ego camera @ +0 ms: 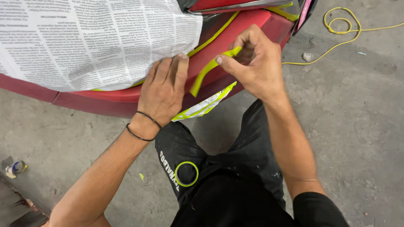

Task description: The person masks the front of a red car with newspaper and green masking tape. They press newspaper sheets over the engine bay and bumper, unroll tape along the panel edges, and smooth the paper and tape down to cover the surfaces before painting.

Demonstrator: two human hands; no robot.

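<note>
Stuff lying around that I'm not actually working with: bare concrete floor (357,126) all round, pretty dusty and stained. At 1 o'clock there's a yellow cable (336,46) looped on it, with a small grey stone (308,56) just beside the cable. Down at 6 o'clock a roll of yellow-green tape (175,173) sits on my black shorts (235,185) (paint-speckled, as usual). A tiny green scrap (142,177) lies on the floor near it, toward 7. Over at 8 o'clock there's some small crumpled bluish and yellow junk (17,168); can't tell what it is.
</note>
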